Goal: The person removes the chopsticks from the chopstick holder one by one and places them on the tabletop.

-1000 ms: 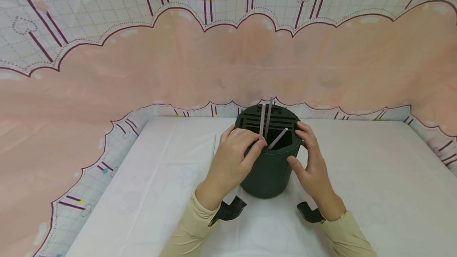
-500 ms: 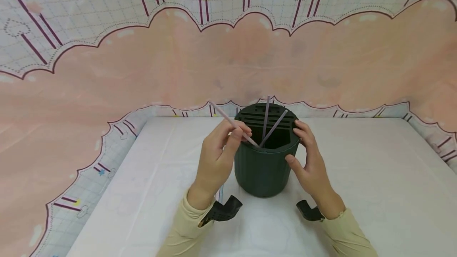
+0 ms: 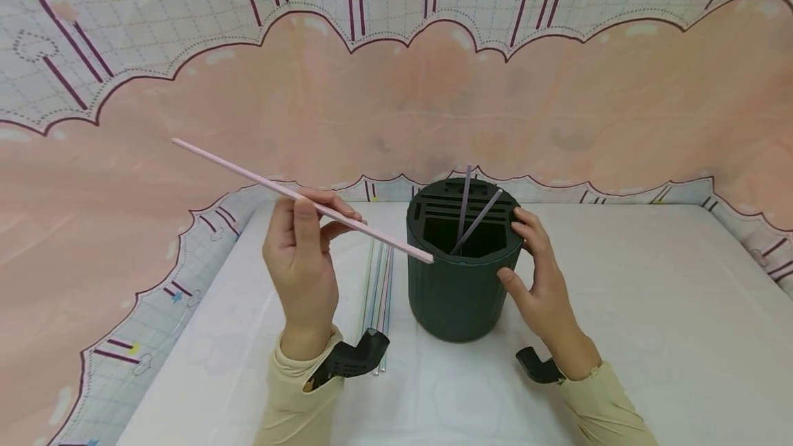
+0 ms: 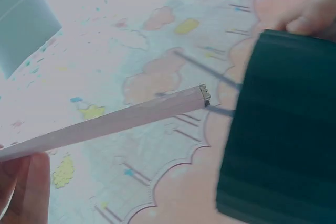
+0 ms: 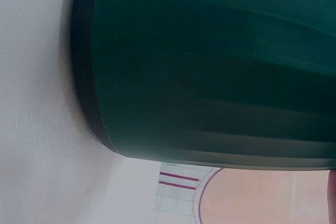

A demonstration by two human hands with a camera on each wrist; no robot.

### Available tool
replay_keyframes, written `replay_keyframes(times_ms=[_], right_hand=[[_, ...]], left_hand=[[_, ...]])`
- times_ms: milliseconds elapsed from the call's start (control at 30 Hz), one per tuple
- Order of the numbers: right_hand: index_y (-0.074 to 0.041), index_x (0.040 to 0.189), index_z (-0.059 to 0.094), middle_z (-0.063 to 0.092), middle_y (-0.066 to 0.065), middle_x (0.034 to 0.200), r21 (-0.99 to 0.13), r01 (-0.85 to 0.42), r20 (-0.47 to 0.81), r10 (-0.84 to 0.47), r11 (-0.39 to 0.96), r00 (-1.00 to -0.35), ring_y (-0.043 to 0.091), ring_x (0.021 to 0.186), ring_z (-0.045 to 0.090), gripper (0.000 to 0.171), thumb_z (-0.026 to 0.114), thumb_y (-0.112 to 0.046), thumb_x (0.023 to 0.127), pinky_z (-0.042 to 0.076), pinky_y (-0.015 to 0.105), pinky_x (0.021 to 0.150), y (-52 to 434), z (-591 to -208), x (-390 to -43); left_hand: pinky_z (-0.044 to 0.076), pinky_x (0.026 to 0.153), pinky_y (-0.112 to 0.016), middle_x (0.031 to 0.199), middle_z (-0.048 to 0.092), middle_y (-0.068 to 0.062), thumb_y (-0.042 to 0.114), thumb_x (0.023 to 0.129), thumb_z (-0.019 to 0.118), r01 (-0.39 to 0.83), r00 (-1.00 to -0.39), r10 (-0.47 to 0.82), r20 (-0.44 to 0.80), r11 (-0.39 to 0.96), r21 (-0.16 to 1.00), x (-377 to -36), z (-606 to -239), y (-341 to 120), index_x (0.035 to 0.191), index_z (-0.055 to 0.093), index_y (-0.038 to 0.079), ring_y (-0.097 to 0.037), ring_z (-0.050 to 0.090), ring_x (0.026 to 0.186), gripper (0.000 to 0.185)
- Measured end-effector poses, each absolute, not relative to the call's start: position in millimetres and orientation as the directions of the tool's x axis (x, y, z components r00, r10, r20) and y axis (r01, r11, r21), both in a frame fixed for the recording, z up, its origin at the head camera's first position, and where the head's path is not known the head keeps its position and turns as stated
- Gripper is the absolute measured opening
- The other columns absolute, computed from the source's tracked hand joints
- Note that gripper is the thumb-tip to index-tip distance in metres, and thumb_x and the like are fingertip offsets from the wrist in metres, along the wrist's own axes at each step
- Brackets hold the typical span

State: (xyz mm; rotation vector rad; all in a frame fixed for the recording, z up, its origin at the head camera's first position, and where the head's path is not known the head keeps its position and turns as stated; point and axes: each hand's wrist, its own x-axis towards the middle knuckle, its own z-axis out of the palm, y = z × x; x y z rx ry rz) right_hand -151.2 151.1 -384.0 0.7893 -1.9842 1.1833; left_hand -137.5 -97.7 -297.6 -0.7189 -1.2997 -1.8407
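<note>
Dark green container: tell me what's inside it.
Two purplish sticks lean in the dark green container, upper ends poking out. Its front side hides their lower ends and the floor inside.

Pink stick [image 3: 248, 174]: long, thin, straight; pinched in the left hand [image 3: 303, 260], slanted from 10 o'clock down to 4 o'clock. Lower end seen near, but apart from, the container in the left wrist view.

Dark green container [image 3: 458, 301]: round, upright on the desk [image 3: 650, 308]; top slotted toward 12 o'clock, opened toward 6; gripped at 3 o'clock by the right hand [image 3: 542, 291]. Two mauve sticks [image 3: 477, 221] are contained, tops leaned toward 12 and 1 o'clock.
</note>
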Motion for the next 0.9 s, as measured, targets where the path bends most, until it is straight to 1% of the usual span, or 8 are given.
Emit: replay_keyframes(times_ms=[100,200,267,400,533,633,733,900], right_hand=[[0.008,0.126,0.034,0.029,0.023,0.137,-0.486,-0.774,0.801,-0.149,0.405,-0.581,0.028,0.127,0.028,0.063,0.048,-0.041,0.090,0.026,0.025,0.100,151,-384,-150],[0.008,0.127,0.034,0.029,0.022,0.137,-0.489,-0.767,0.796,-0.146,0.415,-0.587,0.027,0.127,0.028,0.063,0.048,-0.041,0.090,0.026,0.025,0.101,151,-384,-150],[0.008,0.127,0.034,0.029,0.022,0.137,-0.490,-0.763,0.794,-0.146,0.421,-0.591,0.027,0.128,0.027,0.062,0.047,-0.041,0.090,0.027,0.025,0.101,151,-384,-149],[0.007,0.127,0.034,0.028,0.022,0.138,-0.491,-0.758,0.791,-0.145,0.429,-0.594,0.027,0.128,0.027,0.062,0.047,-0.041,0.090,0.027,0.027,0.101,151,-385,-148],[0.007,0.127,0.034,0.028,0.021,0.138,-0.493,-0.757,0.790,-0.144,0.429,-0.596,0.027,0.128,0.027,0.062,0.047,-0.041,0.090,0.027,0.028,0.101,150,-385,-148],[0.007,0.127,0.034,0.028,0.021,0.138,-0.494,-0.757,0.789,-0.144,0.428,-0.597,0.027,0.128,0.027,0.062,0.048,-0.041,0.090,0.027,0.028,0.101,150,-385,-149],[0.007,0.127,0.034,0.028,0.021,0.138,-0.495,-0.760,0.790,-0.146,0.421,-0.595,0.027,0.128,0.027,0.062,0.048,-0.041,0.090,0.027,0.027,0.101,149,-385,-149],[0.008,0.127,0.034,0.028,0.022,0.138,-0.497,-0.765,0.791,-0.147,0.410,-0.593,0.027,0.128,0.027,0.062,0.048,-0.040,0.090,0.026,0.024,0.101,149,-386,-150]], left_hand=[[0.052,0.059,-0.036,0.074,0.054,-0.020,0.007,0.094,0.044,0.829,-0.558,-0.265,0.786,-0.217,0.516,-137,-295,-104,0.090,0.052,-0.011,-0.027,0.058,0.062,0.020],[0.052,0.058,-0.035,0.073,0.056,-0.017,0.004,0.093,0.045,0.806,-0.591,-0.196,0.782,-0.174,0.566,-134,-292,-108,0.090,0.053,-0.012,-0.025,0.058,0.060,0.019],[0.052,0.058,-0.035,0.072,0.057,-0.016,0.003,0.092,0.045,0.776,-0.631,-0.126,0.766,-0.110,0.621,-132,-291,-109,0.090,0.055,-0.012,-0.024,0.059,0.060,0.018],[0.052,0.061,-0.034,0.073,0.059,-0.012,0.004,0.092,0.047,0.694,-0.720,0.035,0.693,0.071,0.717,-132,-290,-109,0.093,0.060,-0.007,-0.021,0.060,0.063,0.017],[0.052,0.062,-0.029,0.072,0.059,-0.005,0.016,0.092,0.050,0.649,-0.759,0.139,0.636,0.238,0.723,-147,-302,-111,0.095,0.064,0.003,-0.015,0.059,0.066,0.019],[0.051,0.060,-0.025,0.071,0.059,0.000,0.027,0.092,0.050,0.620,-0.777,0.146,0.613,0.344,0.705,-162,-315,-116,0.094,0.065,0.011,-0.010,0.058,0.065,0.022],[0.051,0.058,-0.022,0.071,0.058,0.002,0.037,0.091,0.049,0.555,-0.817,0.140,0.559,0.451,0.699,-174,-326,-121,0.094,0.065,0.016,-0.007,0.056,0.063,0.026],[0.049,0.057,-0.023,0.070,0.059,0.003,0.041,0.091,0.047,0.397,-0.899,0.102,0.427,0.604,0.692,-193,-346,-131,0.094,0.065,0.020,-0.007,0.056,0.059,0.028]])
